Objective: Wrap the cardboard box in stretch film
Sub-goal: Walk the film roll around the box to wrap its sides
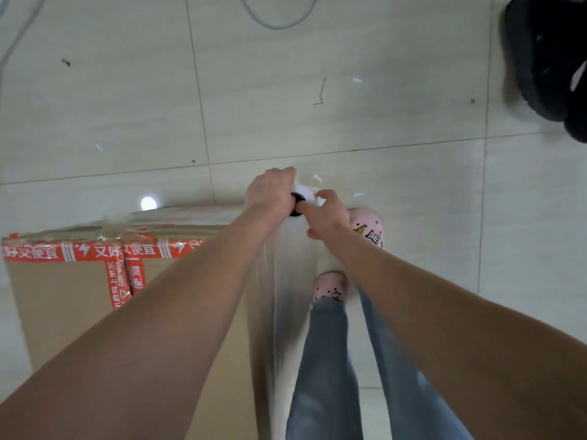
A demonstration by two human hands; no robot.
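A tall cardboard box (63,300) sealed with red printed tape stands on the floor at the left. A roll of stretch film (306,195) with a black core stands upright off the box's right corner. My left hand (270,192) grips the top of the roll. My right hand (330,214) holds the roll from the other side, thumb near the black core. A clear sheet of film (286,281) runs down along the box's right side below my hands.
My feet in pink shoes (368,230) and jeans-clad legs stand right beside the box. A black bag or shoe (546,58) lies at the top right. A grey cable (279,17) loops on the tiled floor at the top, with small scraps scattered about.
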